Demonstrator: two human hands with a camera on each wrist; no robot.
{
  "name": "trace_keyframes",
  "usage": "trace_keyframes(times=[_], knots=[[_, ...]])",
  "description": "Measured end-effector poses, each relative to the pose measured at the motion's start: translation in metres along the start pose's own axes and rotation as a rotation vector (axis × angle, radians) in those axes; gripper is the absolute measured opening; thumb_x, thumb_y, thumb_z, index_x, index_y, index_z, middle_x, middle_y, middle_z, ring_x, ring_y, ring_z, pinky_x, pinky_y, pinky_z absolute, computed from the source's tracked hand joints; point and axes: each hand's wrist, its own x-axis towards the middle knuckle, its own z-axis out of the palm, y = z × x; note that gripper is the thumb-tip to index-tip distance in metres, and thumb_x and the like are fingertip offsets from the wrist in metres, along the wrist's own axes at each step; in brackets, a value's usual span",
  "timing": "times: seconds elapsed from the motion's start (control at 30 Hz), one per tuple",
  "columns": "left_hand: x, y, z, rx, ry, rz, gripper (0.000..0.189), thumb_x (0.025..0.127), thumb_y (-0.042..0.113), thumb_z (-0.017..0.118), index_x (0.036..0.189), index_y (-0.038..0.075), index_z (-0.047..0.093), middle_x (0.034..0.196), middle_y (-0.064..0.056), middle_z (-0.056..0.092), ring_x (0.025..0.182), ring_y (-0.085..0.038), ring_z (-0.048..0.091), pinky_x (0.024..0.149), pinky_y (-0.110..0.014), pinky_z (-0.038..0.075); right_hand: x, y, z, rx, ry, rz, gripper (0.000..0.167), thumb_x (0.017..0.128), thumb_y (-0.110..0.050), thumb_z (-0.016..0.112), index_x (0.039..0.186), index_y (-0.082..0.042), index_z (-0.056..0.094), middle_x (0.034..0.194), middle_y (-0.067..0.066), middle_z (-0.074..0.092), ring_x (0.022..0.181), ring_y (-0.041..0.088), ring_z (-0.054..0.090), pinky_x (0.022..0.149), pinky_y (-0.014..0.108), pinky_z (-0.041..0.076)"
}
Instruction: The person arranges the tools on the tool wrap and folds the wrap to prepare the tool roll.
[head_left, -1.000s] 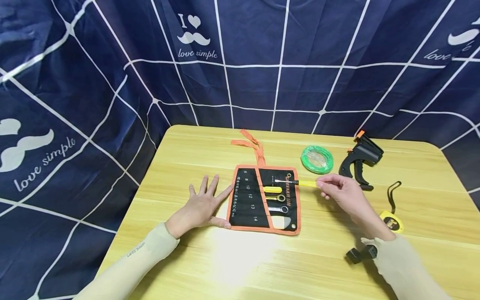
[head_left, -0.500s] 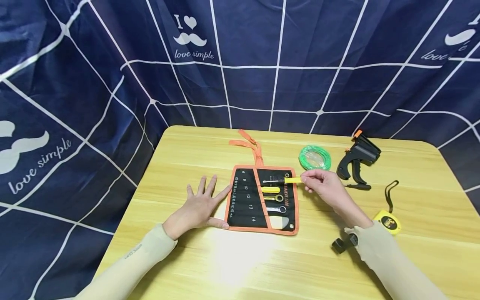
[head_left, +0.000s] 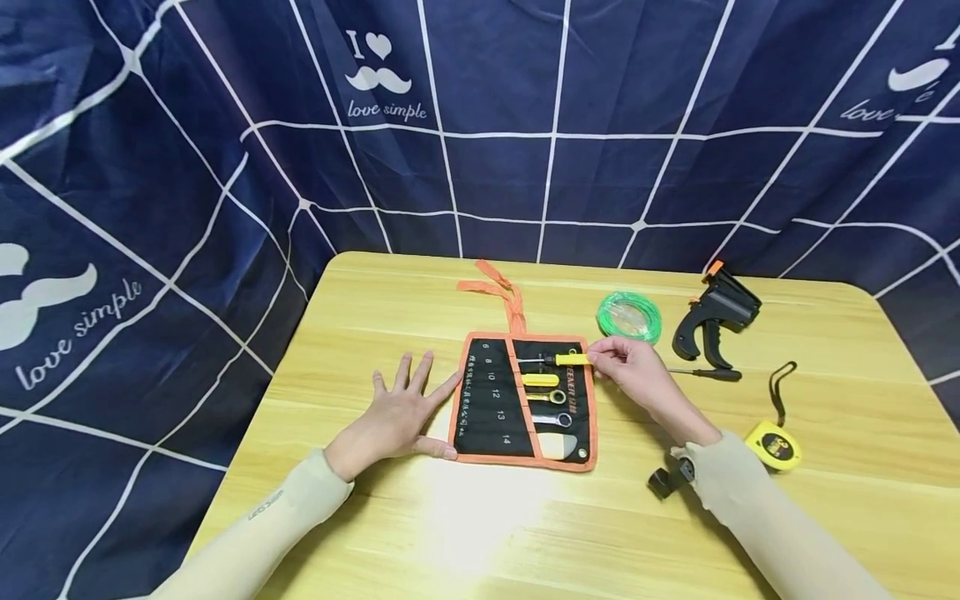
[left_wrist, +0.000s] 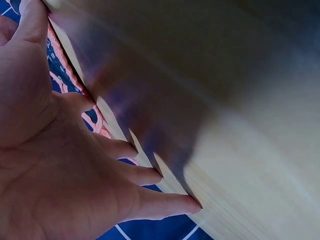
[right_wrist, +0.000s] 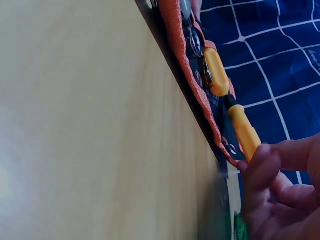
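Observation:
A black tool pouch (head_left: 491, 417) with orange edging lies flat on the table, its pockets numbered. My left hand (head_left: 393, 417) rests spread beside it, thumb and index finger at its left edge. Between thumb and fingertips my right hand (head_left: 633, 371) pinches the end of a screwdriver (head_left: 572, 359) with a yellow handle; its shaft points left, the tip at the slanted pocket edge. The right wrist view shows the yellow handle (right_wrist: 245, 131) in the pinch. Below it in the pouch sit another yellow handle (head_left: 542, 380), two wrenches (head_left: 553, 419) and a pale-handled tool (head_left: 558, 446).
Behind the right hand lies a coil of green wire (head_left: 630, 317). A black clamp-like tool with a trigger (head_left: 716, 317) and a thin black-handled tool (head_left: 716, 375) are farther right. A yellow tape measure (head_left: 775, 446) lies by the right forearm. Orange ties (head_left: 510, 296) stretch behind the pouch.
My right hand has moved left with the screwdriver, bringing its tip from over the pouch's right part to the slanted pocket edge. The left hand has stayed in place.

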Motion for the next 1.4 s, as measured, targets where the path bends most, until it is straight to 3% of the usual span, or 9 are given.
trace_keyframes(times=[0.13, 0.6, 1.07, 1.23, 1.4], knots=[[-0.002, -0.001, -0.001, -0.019, 0.017, 0.016, 0.122, 0.082, 0.079, 0.077, 0.177, 0.025, 0.023, 0.176, -0.035, 0.009, 0.156, -0.067, 0.010, 0.101, -0.095, 0.020, 0.002, -0.002, 0.003, -0.031, 0.003, -0.012, 0.021, 0.108, -0.011, 0.069, 0.117, 0.008, 0.071, 0.087, 0.010, 0.066, 0.070, 0.013, 0.055, 0.056, 0.026, 0.048], [0.001, -0.001, 0.000, -0.007, 0.011, 0.023, 0.122, 0.082, 0.081, 0.075, 0.177, 0.026, 0.021, 0.176, -0.034, 0.009, 0.156, -0.067, 0.010, 0.101, -0.095, 0.023, 0.011, -0.008, 0.019, -0.167, -0.031, -0.046, 0.018, 0.108, -0.010, 0.068, 0.116, 0.005, 0.074, 0.094, 0.012, 0.076, 0.086, 0.023, 0.070, 0.065, 0.026, 0.052], [0.002, -0.001, -0.001, -0.008, -0.021, 0.009, 0.122, 0.082, 0.081, 0.075, 0.177, 0.026, 0.022, 0.177, -0.033, 0.005, 0.157, -0.066, 0.008, 0.103, -0.094, 0.020, 0.022, -0.011, 0.027, -0.216, -0.092, -0.058, 0.017, 0.108, -0.013, 0.069, 0.110, 0.002, 0.076, 0.085, 0.006, 0.071, 0.076, 0.019, 0.063, 0.061, 0.028, 0.048], [0.002, -0.002, 0.000, -0.005, -0.026, 0.003, 0.121, 0.083, 0.081, 0.075, 0.177, 0.027, 0.021, 0.177, -0.033, 0.005, 0.157, -0.065, 0.007, 0.104, -0.094, 0.020, 0.027, -0.016, 0.032, -0.250, -0.105, -0.074, 0.016, 0.109, -0.012, 0.068, 0.109, 0.003, 0.075, 0.085, 0.005, 0.072, 0.078, 0.016, 0.065, 0.068, 0.027, 0.051], [0.002, -0.003, 0.001, -0.011, -0.037, -0.009, 0.121, 0.082, 0.081, 0.074, 0.177, 0.028, 0.020, 0.177, -0.032, 0.004, 0.158, -0.064, 0.006, 0.105, -0.094, 0.018, 0.029, -0.018, 0.034, -0.296, -0.109, -0.104, 0.012, 0.106, -0.009, 0.070, 0.107, 0.000, 0.077, 0.086, 0.003, 0.072, 0.081, 0.017, 0.062, 0.078, 0.036, 0.052]])
